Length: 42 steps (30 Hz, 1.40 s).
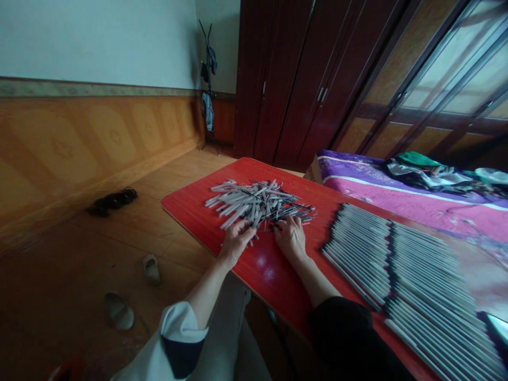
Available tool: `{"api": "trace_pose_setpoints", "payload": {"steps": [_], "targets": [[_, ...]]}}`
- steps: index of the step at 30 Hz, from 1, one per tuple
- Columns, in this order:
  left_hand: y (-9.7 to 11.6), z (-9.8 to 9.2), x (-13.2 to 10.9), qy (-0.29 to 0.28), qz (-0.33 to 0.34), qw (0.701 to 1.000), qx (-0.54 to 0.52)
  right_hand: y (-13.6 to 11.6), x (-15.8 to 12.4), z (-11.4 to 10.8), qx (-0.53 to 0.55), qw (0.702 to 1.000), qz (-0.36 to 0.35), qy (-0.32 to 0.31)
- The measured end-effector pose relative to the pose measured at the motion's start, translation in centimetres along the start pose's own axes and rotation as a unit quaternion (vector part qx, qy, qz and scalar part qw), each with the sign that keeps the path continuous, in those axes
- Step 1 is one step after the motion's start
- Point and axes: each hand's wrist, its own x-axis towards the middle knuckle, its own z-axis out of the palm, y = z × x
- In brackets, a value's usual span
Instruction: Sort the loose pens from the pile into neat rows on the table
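A loose heap of thin strips (234,201), pale grey and flat-looking, lies on the red table (313,196), with thin black sticks (299,211) mixed in on its right side. My left hand (237,243) is at the heap's near edge, its thumb and fingers pinched on a grey strip. Just to the right, my right hand (291,238) has its fingers curled at the ends of the black sticks, with something thin and dark at its fingertips. Gaps between the two hands show bare red tabletop. Exactly what each fingertip grips is partly hidden.
Neat rows of pale rods with black ends (357,254) lie along the table's right side. A bed (357,180) with clothes stands beyond. Slippers (119,311) and dark shoes (113,201) are on the floor at left. A coat rack (209,79) stands beside the wardrobe (286,79).
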Motion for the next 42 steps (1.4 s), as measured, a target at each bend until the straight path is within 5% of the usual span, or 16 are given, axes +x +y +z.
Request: {"api": "trace_pose_setpoints", "payload": {"steps": [4, 6, 9, 12, 16, 19, 26, 42], "targets": [[0.3, 0.0, -0.2, -0.013, -0.002, 1.0, 0.02, 0.6, 0.2, 0.0, 0.161, 0.983, 0.053, 0.065], [0.3, 0.1, -0.1, -0.017, 0.003, 0.999, 0.031, 0.7, 0.3, -0.1, 0.295, 0.944, 0.123, 0.078], [0.4, 0.1, -0.2, -0.021, 0.008, 0.999, 0.039, 0.8, 0.5, -0.2, 0.52, 0.821, 0.23, 0.046], [0.7, 0.2, -0.4, -0.03, -0.001, 0.998, 0.055, 1.0, 0.5, -0.1, 0.67, 0.694, 0.263, -0.019], [1.2, 0.5, -0.8, -0.043, -0.005, 0.997, 0.071, 1.4, 0.4, 0.1, 0.741, 0.615, 0.261, -0.064], [1.3, 0.6, -0.9, -0.053, -0.001, 0.995, 0.08, 1.3, 0.4, 0.2, 0.755, 0.597, 0.253, -0.099], [0.7, 0.5, -0.6, -0.072, 0.011, 0.993, 0.092, 0.3, 0.3, 0.4, 0.745, 0.609, 0.231, -0.142], [0.3, 0.2, -0.6, -0.109, -0.013, 0.986, 0.123, 0.4, 0.6, -0.1, 0.759, 0.599, 0.226, -0.12]]}}
